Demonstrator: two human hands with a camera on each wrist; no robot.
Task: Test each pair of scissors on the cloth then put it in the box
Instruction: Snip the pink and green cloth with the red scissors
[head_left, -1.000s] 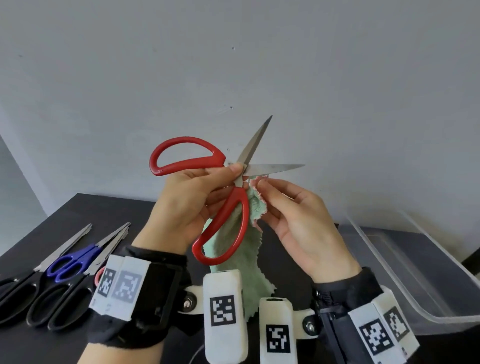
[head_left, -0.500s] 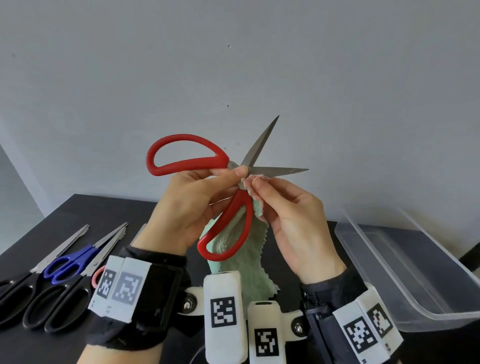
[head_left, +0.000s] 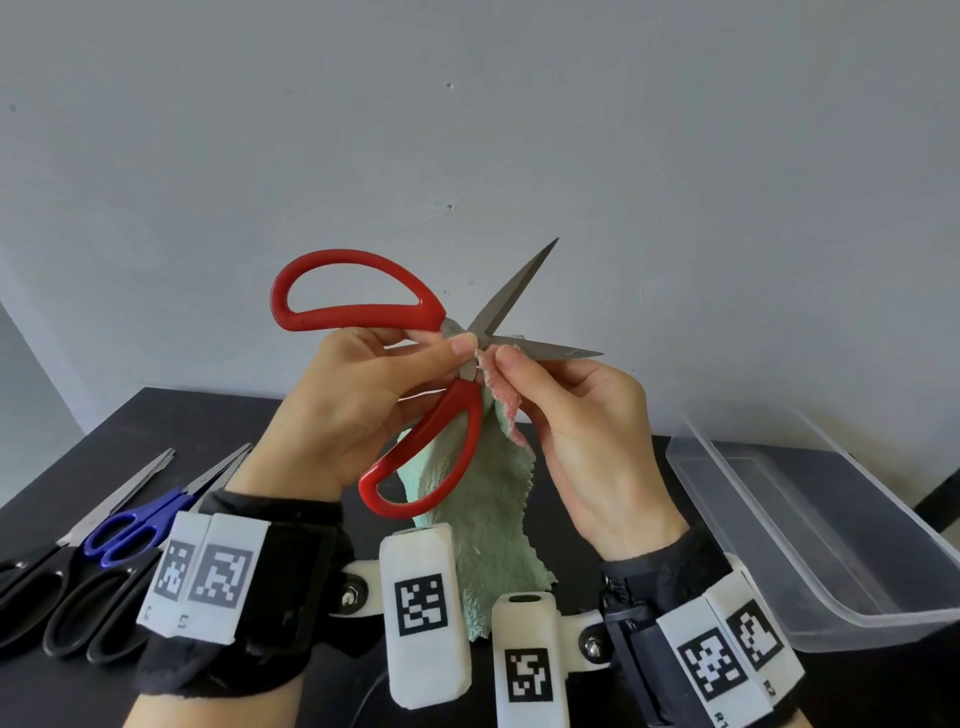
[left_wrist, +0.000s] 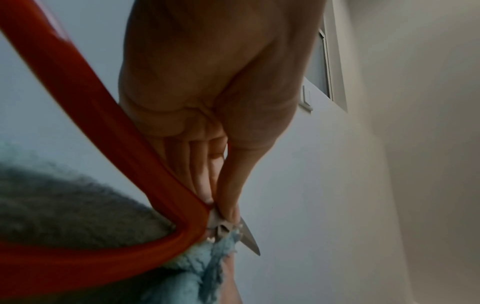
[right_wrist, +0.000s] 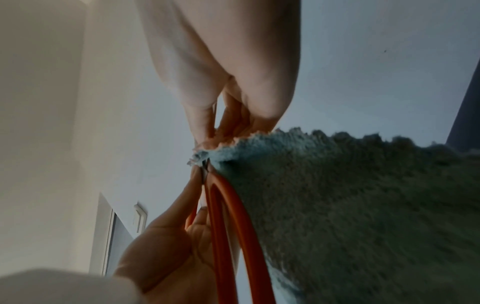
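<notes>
Red-handled scissors are held up in front of the wall with their blades spread apart. My left hand pinches them at the pivot between thumb and fingers; in the left wrist view the red handle crosses the picture. My right hand pinches the top edge of a green and pink cloth right at the pivot, and the cloth hangs down between my wrists. The right wrist view shows the cloth close up beside the red handle. A clear plastic box stands on the black table at the right.
On the black table at the left lie blue-handled scissors and two black-handled pairs. A plain grey wall rises behind the table.
The scissors and cloth have risen slightly and the blades have spread a little wider. My right hand has shifted closer to the pivot with the cloth edge.
</notes>
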